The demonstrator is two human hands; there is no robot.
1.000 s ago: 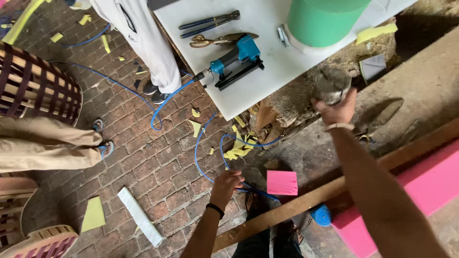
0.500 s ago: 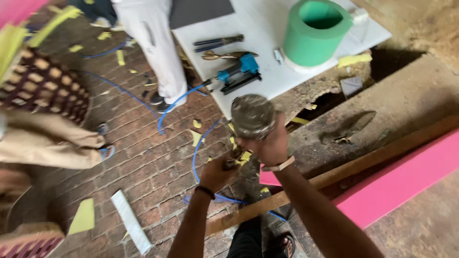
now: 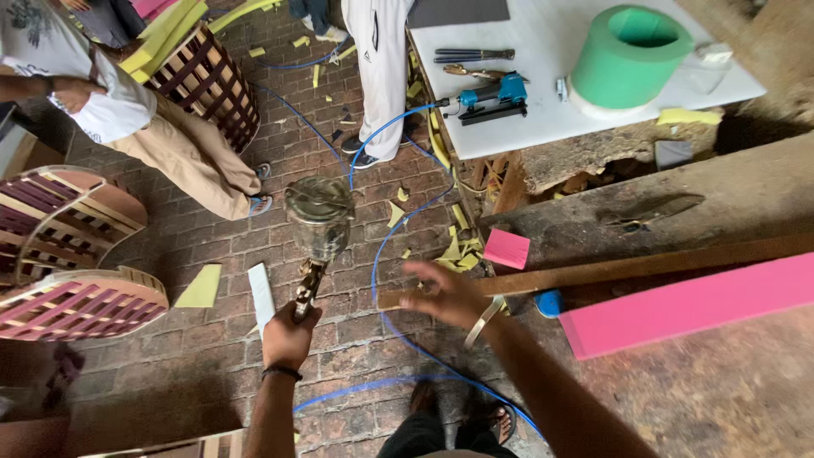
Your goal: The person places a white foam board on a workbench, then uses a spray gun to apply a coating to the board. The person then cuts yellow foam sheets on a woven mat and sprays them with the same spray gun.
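since half a second ago the hands have separated: both were bunched under the metal-cupped tool, and the right hand [image 3: 449, 295] has let go, so the tool's weight sits on one hand only.

left hand [image 3: 288, 332]: closed in a fist around the handle of the spray gun [image 3: 315, 229], dark band on the wrist. gun held upright over the floor, cup uppermost. cup is a dull, stained metal cylinder with a domed lid; body below it looks brassy and grimy. a blue air hose [image 3: 386, 254] curves over the floor close by; whether it joins the gun cannot be told.

right hand: empty, fingers spread, motion-blurred, hovering just right of the gun above the hose and near the end of a long wooden batten [image 3: 610, 270]. pale strap at the wrist.

outward: brick floor [image 3: 170, 399], worn and dusty, littered with yellow foam offcuts [image 3: 202, 287]. pink foam block [image 3: 506, 248] by the batten; a long pink foam slab [image 3: 687, 304] further right. white worktable [image 3: 543, 93] up top carries a blue pneumatic stapler [image 3: 487, 95], scissors [image 3: 471, 72] and a thick green foam ring [image 3: 632, 55]. left side: slatted wooden baskets [image 3: 80, 301], rounded, dark red and pale. two other people nearby, one standing in white trousers [image 3: 381, 68], one in tan trousers [image 3: 195, 161].
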